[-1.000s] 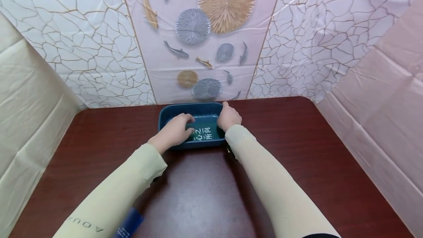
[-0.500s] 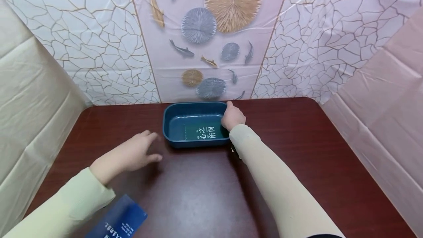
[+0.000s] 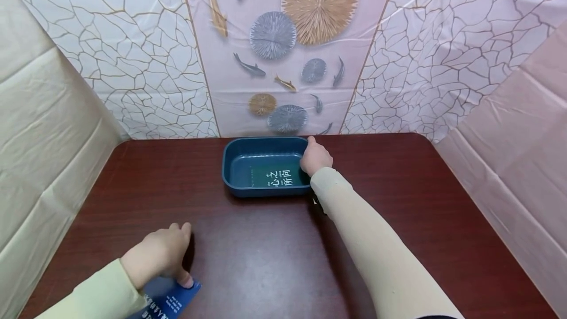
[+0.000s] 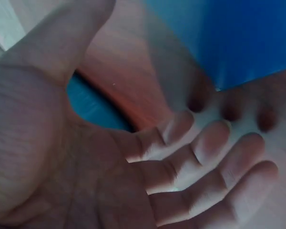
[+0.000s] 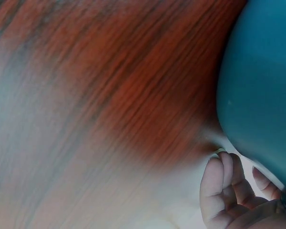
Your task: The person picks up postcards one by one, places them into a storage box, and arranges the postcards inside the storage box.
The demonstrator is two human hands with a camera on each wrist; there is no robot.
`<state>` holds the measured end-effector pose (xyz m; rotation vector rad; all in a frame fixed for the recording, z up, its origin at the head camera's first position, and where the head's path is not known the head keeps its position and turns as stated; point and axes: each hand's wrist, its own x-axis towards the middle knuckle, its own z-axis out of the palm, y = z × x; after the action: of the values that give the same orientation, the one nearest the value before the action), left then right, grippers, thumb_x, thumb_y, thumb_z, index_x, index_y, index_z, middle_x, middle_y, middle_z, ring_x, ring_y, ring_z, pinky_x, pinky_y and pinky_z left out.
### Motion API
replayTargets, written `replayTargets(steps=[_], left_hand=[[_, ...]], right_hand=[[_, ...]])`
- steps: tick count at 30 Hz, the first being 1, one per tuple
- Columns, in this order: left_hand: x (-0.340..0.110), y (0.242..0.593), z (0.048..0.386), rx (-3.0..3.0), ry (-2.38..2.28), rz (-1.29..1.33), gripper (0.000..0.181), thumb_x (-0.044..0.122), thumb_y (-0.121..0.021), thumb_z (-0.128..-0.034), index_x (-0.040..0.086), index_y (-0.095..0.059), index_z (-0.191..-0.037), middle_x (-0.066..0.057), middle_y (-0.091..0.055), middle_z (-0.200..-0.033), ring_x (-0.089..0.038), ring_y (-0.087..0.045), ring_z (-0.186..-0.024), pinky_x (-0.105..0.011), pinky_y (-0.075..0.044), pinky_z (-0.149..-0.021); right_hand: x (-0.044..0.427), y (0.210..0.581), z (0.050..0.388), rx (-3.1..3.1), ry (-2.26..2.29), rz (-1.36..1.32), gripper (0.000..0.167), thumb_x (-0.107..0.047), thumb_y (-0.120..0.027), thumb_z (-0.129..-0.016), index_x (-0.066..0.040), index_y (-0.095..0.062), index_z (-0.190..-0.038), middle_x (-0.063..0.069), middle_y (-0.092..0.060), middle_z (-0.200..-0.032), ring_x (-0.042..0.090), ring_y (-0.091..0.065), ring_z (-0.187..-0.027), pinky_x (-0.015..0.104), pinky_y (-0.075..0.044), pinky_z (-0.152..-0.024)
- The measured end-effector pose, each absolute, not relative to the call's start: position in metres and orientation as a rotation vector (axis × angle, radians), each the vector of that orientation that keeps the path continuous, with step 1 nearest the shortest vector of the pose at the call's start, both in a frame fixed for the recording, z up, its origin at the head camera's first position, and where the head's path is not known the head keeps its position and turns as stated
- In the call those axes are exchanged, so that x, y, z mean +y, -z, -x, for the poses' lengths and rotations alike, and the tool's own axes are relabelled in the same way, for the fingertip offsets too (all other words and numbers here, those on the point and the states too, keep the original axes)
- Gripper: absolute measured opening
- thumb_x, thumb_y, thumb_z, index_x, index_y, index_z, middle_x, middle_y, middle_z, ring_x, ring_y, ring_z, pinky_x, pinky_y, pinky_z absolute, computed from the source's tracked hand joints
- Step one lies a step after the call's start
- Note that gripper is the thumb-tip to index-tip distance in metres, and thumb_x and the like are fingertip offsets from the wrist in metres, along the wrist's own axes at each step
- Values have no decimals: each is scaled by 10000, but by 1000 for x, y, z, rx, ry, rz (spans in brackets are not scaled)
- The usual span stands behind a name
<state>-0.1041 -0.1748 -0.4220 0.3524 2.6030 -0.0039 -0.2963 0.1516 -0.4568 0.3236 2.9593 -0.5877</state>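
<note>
A dark teal rectangular tray (image 3: 248, 192) stands at the back of the table. Its right rim is held by my right hand (image 3: 316, 157); in the right wrist view the fingers (image 5: 213, 183) bend against the tray's outer wall (image 5: 262, 81). Flat inside the tray lies a green booklet or card (image 3: 261, 176) with white characters. At the front left, my left hand (image 3: 159, 255) is over a blue booklet or card (image 3: 177, 302) with white print, thumb at its corner. The left wrist view shows that hand's fingers (image 4: 212, 140) loosely extended, apart from the blue sheet (image 4: 252, 38).
The dark red-brown wooden table (image 3: 266, 250) spreads in front of the tray. A patterned backdrop (image 3: 283, 53) rises right behind the tray. Pale cloth walls (image 3: 53, 161) close in the left and right sides.
My left hand has left the tray and moved toward me and left, down to the blue booklet or card. The right hand keeps its hold on the tray rim.
</note>
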Motion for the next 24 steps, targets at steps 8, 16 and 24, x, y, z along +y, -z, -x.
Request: replayTargets(steps=[8, 16, 24], left_hand=[[-179, 439, 101, 2705, -33, -345, 1004, 450, -952, -439, -89, -448, -1119, -235, -589, -827, -379, -633, -784, -496, -520, -646], [-177, 440, 100, 2715, -61, -375, 1027, 415, -950, -468, -132, -448, -1176, -207, -622, -794, -367, -649, -774, -485, -526, -655], [-177, 438, 99, 2726, -69, -339, 918, 415, -952, -455, -87, -462, -1049, -202, -600, -766, -345, -638, -734, -487, -519, -622]], right_hand=[[149, 454, 295, 2959, 584, -319, 651, -172, -630, -917, -178, -314, -1485, 137, -608, -1230, 297, -607, -949, 516, -494, -848], [151, 456, 296, 2959, 590, -322, 643, -174, -637, -913, -178, -324, -1475, 135, -600, -1244, 293, -597, -972, 528, -479, -877], [151, 458, 296, 2963, 595, -328, 652, -175, -645, -908, -169, -324, -1475, 138, -601, -1242, 294, -596, -978, 532, -475, -884]])
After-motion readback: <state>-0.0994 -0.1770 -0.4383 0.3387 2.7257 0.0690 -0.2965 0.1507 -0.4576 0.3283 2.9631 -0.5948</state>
